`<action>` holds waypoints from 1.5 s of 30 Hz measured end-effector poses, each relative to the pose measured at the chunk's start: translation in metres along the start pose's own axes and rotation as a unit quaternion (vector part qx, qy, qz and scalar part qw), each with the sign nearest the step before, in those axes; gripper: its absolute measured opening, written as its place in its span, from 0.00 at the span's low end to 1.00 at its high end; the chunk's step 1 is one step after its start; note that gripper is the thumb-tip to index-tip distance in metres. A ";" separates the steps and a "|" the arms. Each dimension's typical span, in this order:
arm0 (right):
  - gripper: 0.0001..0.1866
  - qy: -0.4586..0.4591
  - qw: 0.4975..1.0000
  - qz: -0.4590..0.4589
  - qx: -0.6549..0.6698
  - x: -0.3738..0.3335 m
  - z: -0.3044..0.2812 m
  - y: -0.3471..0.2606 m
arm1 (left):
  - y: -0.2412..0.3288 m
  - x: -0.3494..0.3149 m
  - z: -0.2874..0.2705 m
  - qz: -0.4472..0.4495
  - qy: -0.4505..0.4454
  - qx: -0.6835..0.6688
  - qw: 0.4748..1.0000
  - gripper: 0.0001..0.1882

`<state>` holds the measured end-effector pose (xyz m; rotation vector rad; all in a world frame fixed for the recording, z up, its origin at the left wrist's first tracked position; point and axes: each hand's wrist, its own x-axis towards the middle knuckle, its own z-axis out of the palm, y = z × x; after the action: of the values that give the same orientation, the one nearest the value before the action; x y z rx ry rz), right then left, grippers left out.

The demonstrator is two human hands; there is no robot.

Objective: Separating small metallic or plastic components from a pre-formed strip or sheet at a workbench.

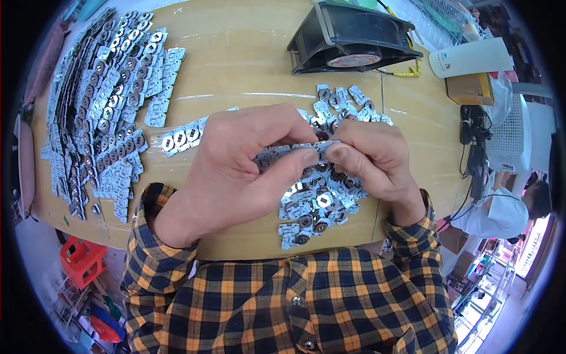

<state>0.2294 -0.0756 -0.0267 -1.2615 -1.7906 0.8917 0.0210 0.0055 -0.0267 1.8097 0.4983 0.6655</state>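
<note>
A strip of small circuit boards [302,147] is pinched between both hands above the table. My left hand [244,159] curls around most of the strip, its thumb pressed near the middle. My right hand [372,154] grips the strip's right end between thumb and bent forefinger. Under and around the hands lies a pile of small separate boards [324,200] with round metal parts on them. Another board strip [180,138] lies flat left of my left hand, partly hidden behind it.
Many board strips [112,88] are stacked at the left. A black fan [354,41] stands at the far side. To the right are a white cup [471,57], a cardboard box [470,88], black cables [473,133] and a white perforated basket [508,135]. A person [495,215] sits beyond.
</note>
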 end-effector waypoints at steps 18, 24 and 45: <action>0.17 0.121 0.899 0.229 0.353 -0.006 0.014 -0.008 | -0.002 0.006 0.007 0.138 0.057 0.025 0.988 0.12; 0.16 0.081 0.938 0.209 0.266 -0.006 0.012 -0.006 | -0.005 0.004 0.017 0.172 0.125 0.082 0.974 0.14; 0.16 0.131 0.913 0.242 0.302 -0.003 0.019 -0.010 | -0.006 0.004 0.018 0.179 0.128 0.073 0.973 0.13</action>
<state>0.2094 -0.0829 -0.0275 -1.3330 -0.8818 1.3457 0.0353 -0.0026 -0.0363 1.9839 0.4002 1.1451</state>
